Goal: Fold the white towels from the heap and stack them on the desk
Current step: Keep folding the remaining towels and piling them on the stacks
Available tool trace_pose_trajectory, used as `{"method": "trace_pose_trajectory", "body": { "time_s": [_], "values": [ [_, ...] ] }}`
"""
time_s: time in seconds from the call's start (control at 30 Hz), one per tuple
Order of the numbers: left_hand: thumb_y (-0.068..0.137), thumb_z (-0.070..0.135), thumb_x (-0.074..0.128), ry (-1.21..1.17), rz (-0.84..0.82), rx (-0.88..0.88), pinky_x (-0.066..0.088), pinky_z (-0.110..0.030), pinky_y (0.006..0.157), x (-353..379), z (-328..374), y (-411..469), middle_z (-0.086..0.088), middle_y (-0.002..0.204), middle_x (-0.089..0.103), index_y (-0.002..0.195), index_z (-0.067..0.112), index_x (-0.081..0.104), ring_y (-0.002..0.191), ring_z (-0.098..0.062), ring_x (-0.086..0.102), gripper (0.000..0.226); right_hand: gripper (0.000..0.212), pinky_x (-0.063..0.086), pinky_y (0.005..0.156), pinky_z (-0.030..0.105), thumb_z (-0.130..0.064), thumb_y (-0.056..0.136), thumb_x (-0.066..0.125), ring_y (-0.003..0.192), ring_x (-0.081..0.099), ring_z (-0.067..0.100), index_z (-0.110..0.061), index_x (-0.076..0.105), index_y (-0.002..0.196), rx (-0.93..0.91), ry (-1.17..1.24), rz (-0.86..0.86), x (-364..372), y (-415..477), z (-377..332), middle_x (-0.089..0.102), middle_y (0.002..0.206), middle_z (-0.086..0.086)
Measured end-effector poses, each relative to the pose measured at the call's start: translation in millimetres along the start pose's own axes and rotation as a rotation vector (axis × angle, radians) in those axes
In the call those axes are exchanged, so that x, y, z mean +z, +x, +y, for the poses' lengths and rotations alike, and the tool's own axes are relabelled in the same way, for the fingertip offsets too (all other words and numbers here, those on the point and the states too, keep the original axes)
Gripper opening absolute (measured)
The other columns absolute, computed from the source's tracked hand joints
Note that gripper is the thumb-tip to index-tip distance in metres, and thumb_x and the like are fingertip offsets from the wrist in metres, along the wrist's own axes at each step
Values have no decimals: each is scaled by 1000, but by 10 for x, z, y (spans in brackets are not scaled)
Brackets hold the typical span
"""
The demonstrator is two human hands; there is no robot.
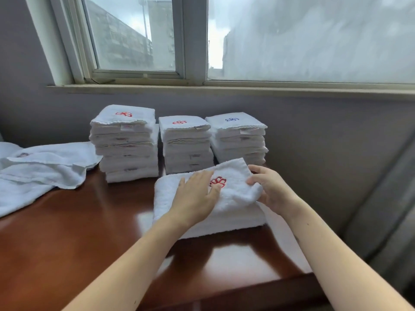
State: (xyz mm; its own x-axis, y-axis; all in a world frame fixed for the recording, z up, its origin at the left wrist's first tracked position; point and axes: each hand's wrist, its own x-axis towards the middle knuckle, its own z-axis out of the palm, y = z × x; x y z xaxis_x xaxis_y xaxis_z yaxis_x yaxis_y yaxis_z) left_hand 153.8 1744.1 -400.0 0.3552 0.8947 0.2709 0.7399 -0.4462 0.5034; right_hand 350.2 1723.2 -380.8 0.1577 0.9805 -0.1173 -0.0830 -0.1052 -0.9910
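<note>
— Where does it stand?

— The white towel (170, 194) lies mid-table (67, 232). The hands are apart: the left hand (197, 194) presses flat on it and the right hand (271, 189) pinches its 3 o'clock edge. The heap (38, 171) is at 9 o'clock, and three stacks (186, 144) stand at 12.

— Risks?

— If the pinch slips, the fold could spring open. A careless lift might nudge the tall stacks over.

— Any writing?

— None legible. There is a red emblem (217, 181) and a blue emblem (232, 119) on one stack; the tags (126, 127) are too small to read.
</note>
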Motion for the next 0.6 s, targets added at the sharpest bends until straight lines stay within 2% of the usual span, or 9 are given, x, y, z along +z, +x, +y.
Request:
{"method": "trace_pose_trajectory", "body": {
  "time_s": [0.1,0.17,0.27,0.33,0.37,0.43,0.5,0.53,0.6],
  "values": [
    [102,43,33,111,-4,33,9,-47,120,77,-14,29,8,149,41,144,23,39,141,-13,28,47,59,56,65,35,11,83,50,96,68,28,-11,48,138,25,-20,69,-75,36,68,64,121,15],
    [101,49,30,178,-29,40,7,-47,121,123,-31,27,8,152,37,146,24,36,144,-12,23,52,62,54,57,28,10,82,50,83,67,22,-14,47,139,25,-80,80,-100,50,96,66,113,12],
    [95,64,25,290,-97,25,-3,-47,122,197,-55,0,4,164,15,155,27,20,151,-13,4,71,65,50,55,22,8,83,49,73,61,14,-14,43,144,9,-262,93,-102,65,113,60,96,3],
    [90,73,21,343,-127,22,-7,-47,122,223,-60,-18,3,166,3,157,26,11,152,-13,-4,83,68,52,67,20,2,84,50,88,60,16,-18,37,147,-56,-453,118,-78,69,99,57,108,3],
    [87,77,18,355,-138,22,-7,-47,122,226,-60,-23,2,166,0,158,26,8,151,-13,-6,88,70,52,84,24,-1,84,51,104,58,19,-20,35,149,-141,-588,160,-63,72,95,53,123,5],
    [83,81,15,367,-155,23,-8,-48,121,230,-66,-23,2,166,-3,158,25,3,151,-13,-8,95,69,37,110,35,-1,83,50,130,44,20,-20,38,149,-425,-812,258,-13,73,86,45,144,3],
    [79,84,12,373,-156,27,-8,-48,122,233,-76,-17,2,166,-4,158,23,0,151,-13,-9,100,62,28,116,33,0,84,47,138,37,14,-22,50,142,-671,-916,243,61,110,60,51,144,-4],
    [78,85,11,372,-153,28,-8,-47,122,237,-80,-16,2,166,-4,158,22,0,151,-13,-8,103,57,26,117,34,0,86,46,140,36,12,-22,56,138,-700,-973,196,100,155,52,54,142,-7],
    [76,86,11,367,-143,25,-7,-46,122,246,-89,-18,3,166,-3,158,21,0,151,-12,-7,105,48,23,118,41,-5,92,43,142,34,12,-22,59,135,-603,-1105,80,162,284,86,55,142,-6]
  ]
}}
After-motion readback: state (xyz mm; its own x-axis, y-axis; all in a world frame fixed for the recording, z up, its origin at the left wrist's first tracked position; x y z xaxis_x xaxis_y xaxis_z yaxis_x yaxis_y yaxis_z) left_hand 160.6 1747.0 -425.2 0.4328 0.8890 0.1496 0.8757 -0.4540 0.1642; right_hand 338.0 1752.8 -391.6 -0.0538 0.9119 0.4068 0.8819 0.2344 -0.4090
